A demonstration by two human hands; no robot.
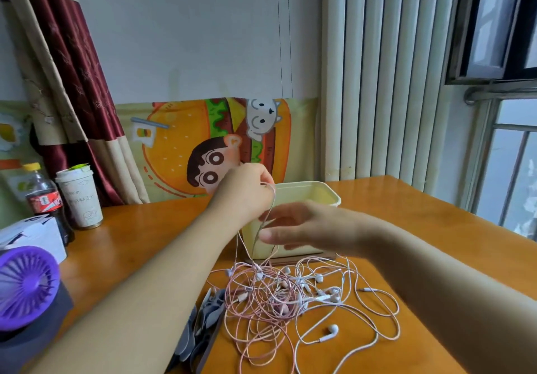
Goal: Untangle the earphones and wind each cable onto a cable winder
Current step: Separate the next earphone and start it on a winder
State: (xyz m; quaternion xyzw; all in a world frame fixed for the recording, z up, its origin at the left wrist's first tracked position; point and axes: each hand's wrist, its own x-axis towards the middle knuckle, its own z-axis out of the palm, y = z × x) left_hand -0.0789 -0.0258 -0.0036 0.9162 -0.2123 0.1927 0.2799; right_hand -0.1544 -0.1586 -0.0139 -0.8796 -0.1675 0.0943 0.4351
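— What does the head view give you?
— My left hand point(247, 192) is raised, its fingers point(261, 177) pinched on one thin pink braided cable point(272, 199). The cable hangs down to the tangle of pink and white earphones point(290, 295) on the orange wooden worktop point(436, 228), in front of the cream plastic tub point(313, 196).
— The other hand?
— My right hand point(308, 228) is blurred. Its fingers look spread, holding nothing, just beside that strand.
— Best way on?
— I judge: slide down the strand, lift gently, ease loops off, never tug. The flat grey cable winders point(203, 321) lie left of the tangle.
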